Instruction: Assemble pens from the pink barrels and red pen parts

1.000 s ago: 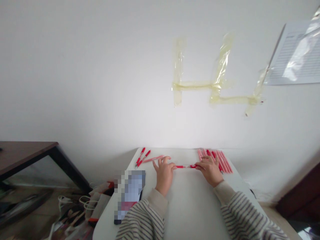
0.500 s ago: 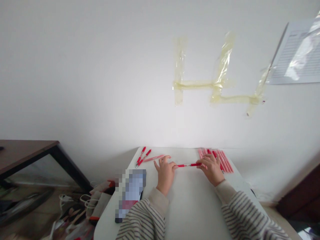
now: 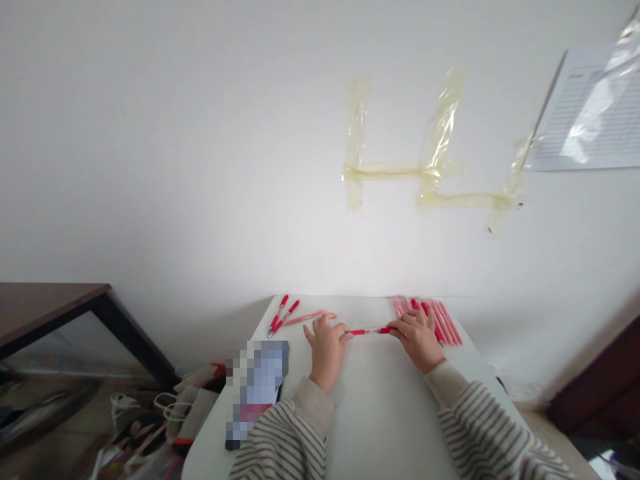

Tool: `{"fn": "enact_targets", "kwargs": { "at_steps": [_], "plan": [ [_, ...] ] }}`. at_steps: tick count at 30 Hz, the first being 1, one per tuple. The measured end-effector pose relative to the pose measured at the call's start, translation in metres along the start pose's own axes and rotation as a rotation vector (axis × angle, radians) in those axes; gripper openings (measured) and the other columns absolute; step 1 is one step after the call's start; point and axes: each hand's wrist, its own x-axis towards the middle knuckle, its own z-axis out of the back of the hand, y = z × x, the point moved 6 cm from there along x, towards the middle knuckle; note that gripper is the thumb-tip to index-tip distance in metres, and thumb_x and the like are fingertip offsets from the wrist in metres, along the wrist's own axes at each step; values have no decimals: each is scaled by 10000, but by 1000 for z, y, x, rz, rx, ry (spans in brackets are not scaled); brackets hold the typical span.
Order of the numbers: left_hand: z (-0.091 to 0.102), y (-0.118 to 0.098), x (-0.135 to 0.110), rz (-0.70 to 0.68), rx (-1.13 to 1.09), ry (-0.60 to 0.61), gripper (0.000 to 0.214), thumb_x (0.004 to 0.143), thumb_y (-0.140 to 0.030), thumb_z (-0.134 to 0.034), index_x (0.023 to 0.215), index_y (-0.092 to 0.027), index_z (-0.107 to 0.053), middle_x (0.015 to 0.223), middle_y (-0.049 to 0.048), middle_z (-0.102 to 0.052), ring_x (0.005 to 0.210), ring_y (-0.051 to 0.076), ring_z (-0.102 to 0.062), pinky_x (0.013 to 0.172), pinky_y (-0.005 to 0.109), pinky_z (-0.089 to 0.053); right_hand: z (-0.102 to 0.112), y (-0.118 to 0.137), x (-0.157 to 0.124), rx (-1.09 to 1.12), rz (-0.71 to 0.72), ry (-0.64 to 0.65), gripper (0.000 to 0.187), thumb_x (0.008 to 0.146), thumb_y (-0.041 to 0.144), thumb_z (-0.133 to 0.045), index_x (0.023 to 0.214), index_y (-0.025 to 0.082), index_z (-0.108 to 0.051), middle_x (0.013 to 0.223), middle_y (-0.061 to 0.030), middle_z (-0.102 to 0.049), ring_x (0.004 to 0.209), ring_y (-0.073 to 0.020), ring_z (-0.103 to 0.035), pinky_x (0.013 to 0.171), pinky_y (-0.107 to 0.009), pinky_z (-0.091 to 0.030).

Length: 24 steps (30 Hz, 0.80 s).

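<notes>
A red pen with a clear middle (image 3: 371,331) lies level between my two hands, above or on the white table. My left hand (image 3: 327,348) pinches its left end between thumb and fingers. At its right end my right hand (image 3: 419,339) grips the red part, the fingertips hiding that tip. Just behind my right hand is a row of several pink and red pens (image 3: 447,321), partly covered by the fingers. Beyond my left hand a pink pen-like stick (image 3: 303,318) lies slanted, beside two red pens (image 3: 284,317).
A phone with a blurred-out screen (image 3: 263,380) rests left of my left forearm on the white table (image 3: 385,413). The wall (image 3: 225,167) rises at the table's far edge. A brown desk (image 3: 50,303) stands at left, with bags and cables (image 3: 165,413) on the floor.
Everything has shifted slightly left in the view. Both hands keep their hold on the pen, with hardly any other movement.
</notes>
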Motion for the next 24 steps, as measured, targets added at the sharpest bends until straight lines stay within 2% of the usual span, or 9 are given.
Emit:
{"fn": "enact_targets", "kwargs": {
  "at_steps": [6,11,16,21,24],
  "plan": [
    [0,-1,-1,0,25,-20,143,879,-331,-629,861,-324,-771,1268,31,-615,1248,309,-464,1126,748,-195,4,0,0,9,15,-77,203,948,427,-578,995,335,-753,969,-43,-725,1151,-301,-524,1132,-694,-156],
    [2,-2,-1,2,21,-42,155,883,-334,-619,855,-314,-770,1269,36,-619,1234,312,-477,1122,724,-228,-3,-2,-2,21,45,-33,221,956,385,-560,1066,330,-743,1078,-59,-735,1194,-311,-558,1116,-764,-117],
    [5,-2,-1,5,2,-50,104,832,-294,-679,876,-327,-767,1264,36,-606,1248,324,-478,1125,723,-233,-4,0,-3,24,66,5,282,927,379,-596,1181,352,-714,1048,-60,-728,1154,-318,-568,1114,-756,-172],
    [5,-2,-1,-5,-13,-47,133,811,-253,-695,907,-329,-748,1264,36,-597,1257,312,-471,1140,712,-214,0,8,-1,32,78,46,219,938,413,-586,1086,371,-742,997,-38,-714,1078,-283,-582,1129,-726,-184],
    [4,-1,-1,0,-16,-38,135,805,-255,-702,906,-335,-741,1271,36,-591,1269,310,-454,1149,699,-196,1,10,-1,46,78,53,212,959,424,-559,1036,360,-746,1015,-29,-721,1101,-276,-581,1137,-732,-145]
  ]
}}
